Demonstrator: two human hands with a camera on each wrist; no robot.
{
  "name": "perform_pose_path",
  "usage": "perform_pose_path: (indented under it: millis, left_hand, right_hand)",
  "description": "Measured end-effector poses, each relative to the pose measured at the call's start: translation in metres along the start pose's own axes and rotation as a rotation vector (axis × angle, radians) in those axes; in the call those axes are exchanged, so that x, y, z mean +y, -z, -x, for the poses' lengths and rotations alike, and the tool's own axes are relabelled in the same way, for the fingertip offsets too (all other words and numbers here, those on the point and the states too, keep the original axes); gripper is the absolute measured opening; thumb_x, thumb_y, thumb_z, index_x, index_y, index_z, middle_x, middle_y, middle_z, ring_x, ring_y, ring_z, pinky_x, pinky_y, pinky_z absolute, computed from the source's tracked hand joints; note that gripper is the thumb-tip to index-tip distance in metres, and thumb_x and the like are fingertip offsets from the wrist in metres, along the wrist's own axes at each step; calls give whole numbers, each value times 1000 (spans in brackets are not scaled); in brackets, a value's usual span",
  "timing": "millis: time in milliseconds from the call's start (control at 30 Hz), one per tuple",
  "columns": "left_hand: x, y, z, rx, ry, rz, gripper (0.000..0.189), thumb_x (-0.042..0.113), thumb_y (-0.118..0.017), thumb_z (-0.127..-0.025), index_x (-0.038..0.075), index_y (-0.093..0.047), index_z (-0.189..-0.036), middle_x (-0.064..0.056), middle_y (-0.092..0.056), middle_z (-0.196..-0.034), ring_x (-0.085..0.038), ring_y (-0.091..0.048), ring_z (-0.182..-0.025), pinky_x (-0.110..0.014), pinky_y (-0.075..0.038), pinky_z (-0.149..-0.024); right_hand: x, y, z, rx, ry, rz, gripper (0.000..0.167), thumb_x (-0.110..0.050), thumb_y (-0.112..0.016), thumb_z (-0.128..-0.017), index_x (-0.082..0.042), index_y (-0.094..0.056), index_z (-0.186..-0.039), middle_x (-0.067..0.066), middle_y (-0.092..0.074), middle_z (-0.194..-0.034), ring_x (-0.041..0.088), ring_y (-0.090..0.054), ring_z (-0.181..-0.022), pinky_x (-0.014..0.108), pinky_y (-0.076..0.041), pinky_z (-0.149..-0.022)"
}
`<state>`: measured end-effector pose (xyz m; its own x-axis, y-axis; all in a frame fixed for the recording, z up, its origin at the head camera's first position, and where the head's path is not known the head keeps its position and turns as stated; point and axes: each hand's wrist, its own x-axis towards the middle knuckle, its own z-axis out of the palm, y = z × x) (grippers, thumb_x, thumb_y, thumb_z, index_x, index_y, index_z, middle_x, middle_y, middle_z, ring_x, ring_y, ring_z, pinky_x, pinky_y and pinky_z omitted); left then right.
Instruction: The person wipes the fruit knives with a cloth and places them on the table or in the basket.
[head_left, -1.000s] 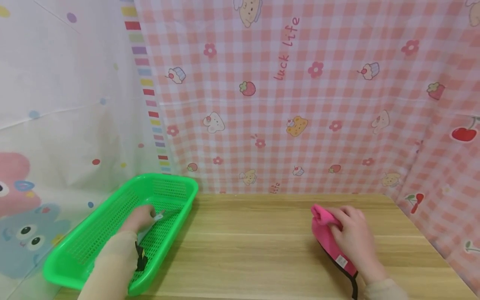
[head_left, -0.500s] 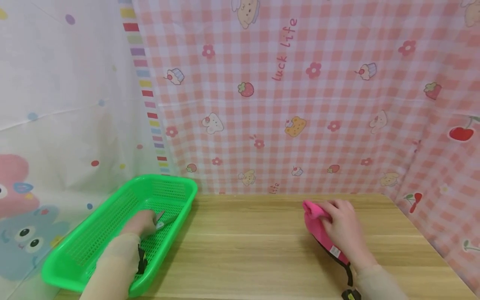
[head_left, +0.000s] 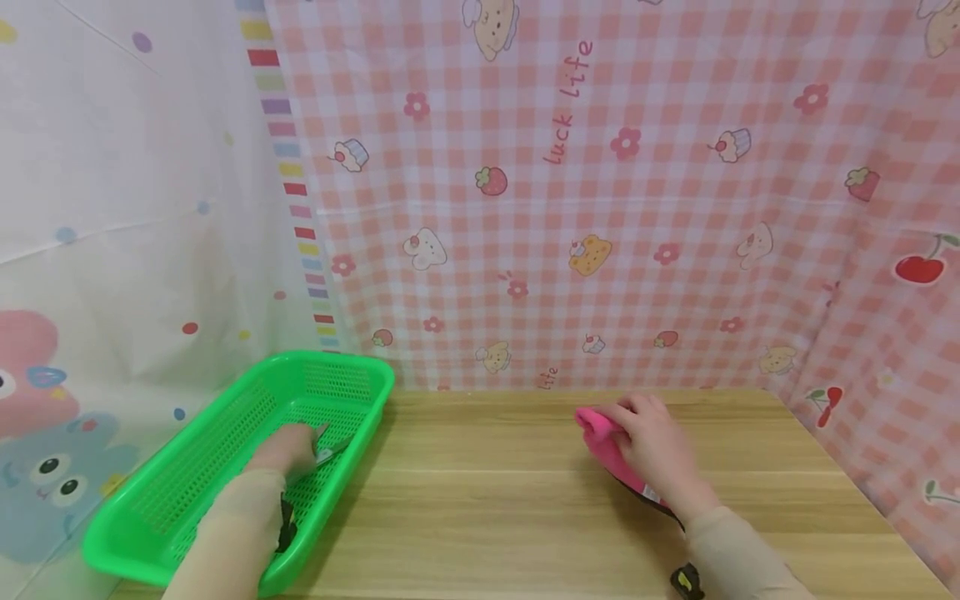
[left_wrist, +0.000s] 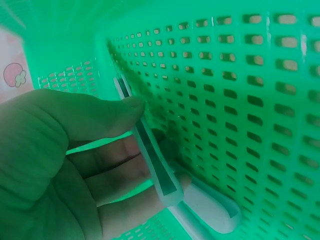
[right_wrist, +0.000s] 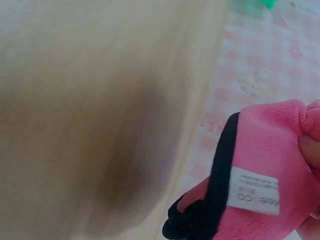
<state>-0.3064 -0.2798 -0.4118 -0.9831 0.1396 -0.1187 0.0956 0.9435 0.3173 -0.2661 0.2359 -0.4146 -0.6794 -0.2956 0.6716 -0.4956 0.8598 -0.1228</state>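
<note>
Inside a green plastic basket [head_left: 352,492], my left hand [head_left: 285,450] pinches a folding knife with a pale slotted handle [left_wrist: 156,162] between thumb and fingers. Its thin blade points toward the basket's far end. Under it lies a second pale handle [left_wrist: 212,207], and a dark blade [head_left: 336,450] shows beside the hand in the head view. My right hand [head_left: 660,446] grips a bunched pink fleece piece [head_left: 611,446] with black edging and a white label [right_wrist: 254,191], held above the table. Its full shape is hidden by folds and the hand.
The wooden table [head_left: 480,500] extends between the basket and my right hand. A pink checked cloth [head_left: 525,208] hangs behind it, and a white patterned sheet [head_left: 150,250] is at the left. A black strap [head_left: 686,581] is by my right sleeve.
My right hand has moved left with the pink fleece piece. The left hand has shifted slightly right and down inside the basket, still holding the knife.
</note>
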Motion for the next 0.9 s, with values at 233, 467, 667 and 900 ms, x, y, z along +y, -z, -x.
perform_pose_path:
  millis: [233, 467, 667, 900]
  left_hand:
    - [-4, -4, -1, 14, -15, -5, 23, -7, -62, -78, 9, -50, -67, -5, -49, -69, -19, -43, -61, -31, -39, -54]
    - [0, -2, -1, -33, 2, -32, 14, -3, -65, -81, 8, -58, -77, -5, -55, -77, -21, -50, -68, -33, -44, -57]
    - [1, 0, 1, -33, -3, -28, 14, -1, -67, -82, 8, -58, -76, -4, -55, -77, -20, -48, -66, -32, -41, -56]
    - [0, 2, 1, -43, -2, 9, 11, 3, -65, -86, 7, -59, -79, -4, -52, -75, -18, -47, -65, -31, -41, -56]
  right_hand:
    - [-11, -18, 5, -117, 111, 24, 25, -13, -82, -79, -24, -76, -102, 1, -62, -94, 24, -56, -91, 41, -52, -69]
    - [-20, -38, 7, -52, 207, 23, 18, -37, -84, -77, -27, -77, -89, -6, -57, -82, 18, -53, -80, 36, -48, -65]
    - [-23, -45, 8, -49, 244, 10, 17, -41, -82, -78, -28, -76, -87, -8, -55, -79, 16, -51, -77, 33, -47, -63]
    - [-25, -46, 9, -185, 232, 37, 16, -38, -80, -80, -27, -76, -92, -7, -57, -84, 15, -51, -80, 34, -49, -69]
